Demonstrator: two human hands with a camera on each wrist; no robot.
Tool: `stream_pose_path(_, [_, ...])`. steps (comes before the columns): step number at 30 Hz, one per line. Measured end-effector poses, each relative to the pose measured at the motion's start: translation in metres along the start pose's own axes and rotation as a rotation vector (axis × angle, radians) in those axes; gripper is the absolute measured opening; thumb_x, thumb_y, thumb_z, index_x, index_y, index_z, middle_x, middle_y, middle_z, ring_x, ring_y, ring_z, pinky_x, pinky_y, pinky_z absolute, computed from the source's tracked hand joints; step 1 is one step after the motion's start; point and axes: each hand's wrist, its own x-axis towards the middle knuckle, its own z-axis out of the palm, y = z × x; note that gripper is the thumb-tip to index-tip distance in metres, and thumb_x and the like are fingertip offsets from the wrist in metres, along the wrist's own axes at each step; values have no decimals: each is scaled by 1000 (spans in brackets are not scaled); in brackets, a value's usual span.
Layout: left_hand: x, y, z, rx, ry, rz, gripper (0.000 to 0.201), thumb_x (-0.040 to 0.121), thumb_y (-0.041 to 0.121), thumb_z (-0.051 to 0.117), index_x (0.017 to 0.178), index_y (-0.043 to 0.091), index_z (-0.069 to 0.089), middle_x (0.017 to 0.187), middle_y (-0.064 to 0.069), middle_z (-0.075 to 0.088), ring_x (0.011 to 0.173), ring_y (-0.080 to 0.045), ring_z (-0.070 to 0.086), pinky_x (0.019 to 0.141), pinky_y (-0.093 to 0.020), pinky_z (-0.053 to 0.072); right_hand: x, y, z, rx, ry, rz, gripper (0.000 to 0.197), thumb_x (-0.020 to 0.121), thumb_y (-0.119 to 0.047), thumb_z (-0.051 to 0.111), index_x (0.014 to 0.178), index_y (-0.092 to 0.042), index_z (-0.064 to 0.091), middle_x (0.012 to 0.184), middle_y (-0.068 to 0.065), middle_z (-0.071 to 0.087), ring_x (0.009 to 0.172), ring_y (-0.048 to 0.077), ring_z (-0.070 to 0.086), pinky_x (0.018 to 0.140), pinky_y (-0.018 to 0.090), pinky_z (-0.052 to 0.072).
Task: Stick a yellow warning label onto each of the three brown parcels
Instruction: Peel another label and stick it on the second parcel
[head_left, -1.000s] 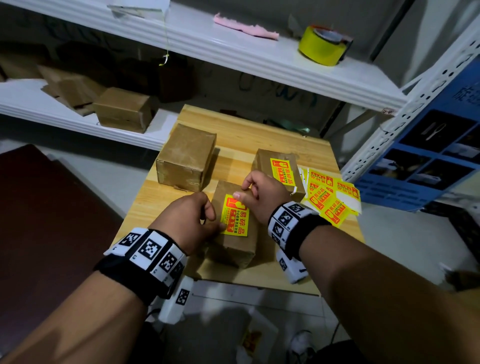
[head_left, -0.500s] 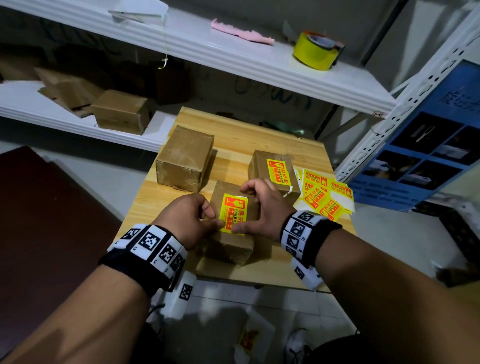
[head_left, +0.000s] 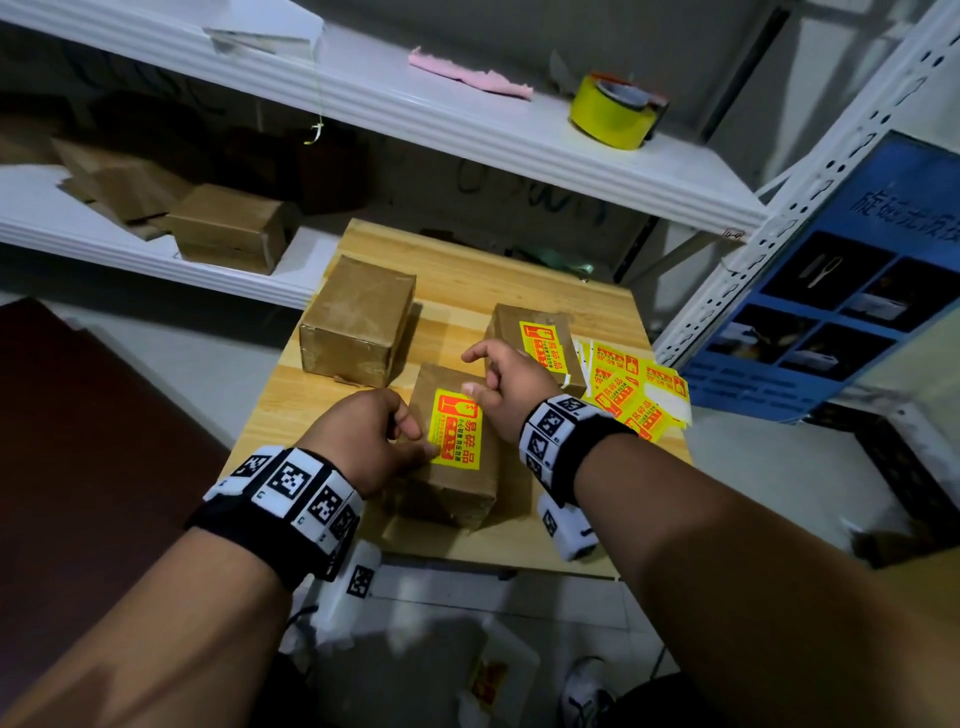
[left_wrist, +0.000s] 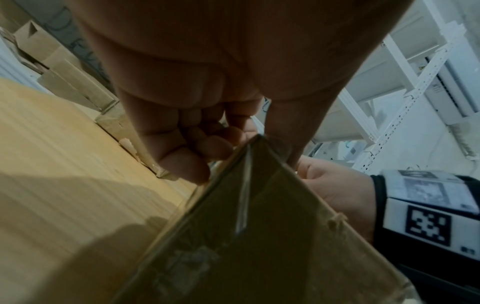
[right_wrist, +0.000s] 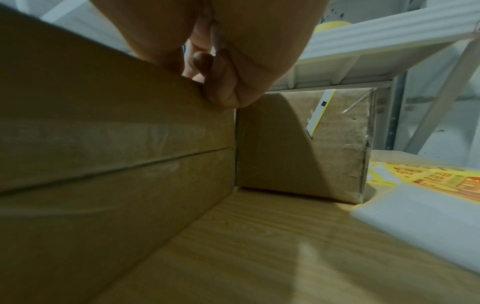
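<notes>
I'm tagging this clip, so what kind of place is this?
Probably a small storeroom or parcel packing area: white metal shelving holding cardboard boxes and a tape roll, with brown parcels and warning labels on a wooden table.

The desk (head_left: 524, 291) is a small top of light wood. Three brown parcels lie directly on it. The plain parcel (head_left: 358, 317) sits near the left edge, toward the far side. The far labelled parcel (head_left: 535, 338) is close to the right edge and has a yellow label on top. The near labelled parcel (head_left: 457, 457) lies by the near edge, around the middle. A loose pile of yellow labels (head_left: 636, 395) lies at the right edge, touching the far labelled parcel.
</notes>
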Motion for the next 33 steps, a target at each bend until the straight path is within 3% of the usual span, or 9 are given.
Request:
stream_pose_path(3, [0, -1, 0, -9, -2, -7, 24, 78, 30, 84, 85, 18, 65, 86, -1, 71, 82, -19, 67, 80, -42, 57, 0, -4, -1, -15, 7, 17, 27, 97, -30, 58, 122, -37, 54, 90, -8, 51, 74, 6, 48, 73, 29, 40])
stream_pose_path(6, [0, -1, 0, -5, -12, -9, 24, 78, 30, 84, 86, 18, 65, 86, -2, 71, 82, -20, 68, 79, -42, 57, -3, -17, -1, -108, -19, 57, 52, 86, -60, 63, 129, -31, 52, 109, -7, 49, 94, 12, 49, 88, 35, 49])
stream_pose_path(9, [2, -1, 0, -3, -26, -14, 24, 79, 30, 83, 86, 18, 64, 86, -2, 71, 82, -21, 68, 79, -42, 57, -6, -26, -2, -165, -14, 71, 70, 74, -73, 67, 127, -32, 49, 114, -7, 50, 100, 15, 52, 84, 33, 46])
stream_pose_path(15, [1, -1, -1, -12, -30, -23, 24, 79, 29, 83, 86, 17, 64, 85, -2, 71, 81, -20, 67, 77, -41, 56, 9, -14, 5, -134, 33, 59, 24, 93, -50, 59, 108, -35, 50, 88, -3, 59, 78, 20, 59, 59, 29, 35])
stream_pose_path(19, [-1, 1, -1, -17, -20, -30, 23, 79, 30, 83, 84, 18, 64, 83, -1, 71, 79, -20, 67, 76, -40, 56, 4, -6, 5, -51, 48, 0, 14, 97, -28, 57, 111, -29, 57, 88, -7, 53, 81, 15, 52, 71, 29, 37])
stream_pose_path(26, [-11, 9, -2, 63, 106, 40, 20, 79, 32, 82, 79, 22, 64, 82, 5, 67, 81, -14, 63, 75, -35, 56, -27, 13, -9, 622, 314, 130, 8, 95, -21, 61, 99, -29, 62, 68, -9, 54, 58, 8, 50, 59, 30, 42])
stream_pose_path(29, [-19, 16, -2, 189, 196, 212, 21, 80, 50, 73, 82, 30, 65, 93, 11, 62, 90, -10, 58, 82, -37, 54, -43, 21, -13, 763, 360, 252, 14, 85, -36, 65, 96, -27, 66, 62, -13, 59, 58, 10, 53, 61, 30, 41])
stream_pose_path(31, [-24, 23, -1, 307, 195, 328, 35, 76, 64, 63, 100, 39, 68, 111, 15, 60, 109, -11, 53, 95, -40, 49, -54, 26, -15, 720, 370, 243, 21, 80, -42, 66, 96, -29, 68, 66, -15, 61, 62, 9, 56, 63, 31, 43])
stream_pose_path(33, [-26, 28, 4, 452, 69, 364, 59, 72, 72, 59, 124, 46, 63, 136, 18, 52, 131, -12, 43, 109, -45, 38, -62, 28, -18, 649, 377, 184, 8, 90, -29, 67, 98, -27, 66, 76, -10, 62, 63, -2, 57, 63, 21, 48])
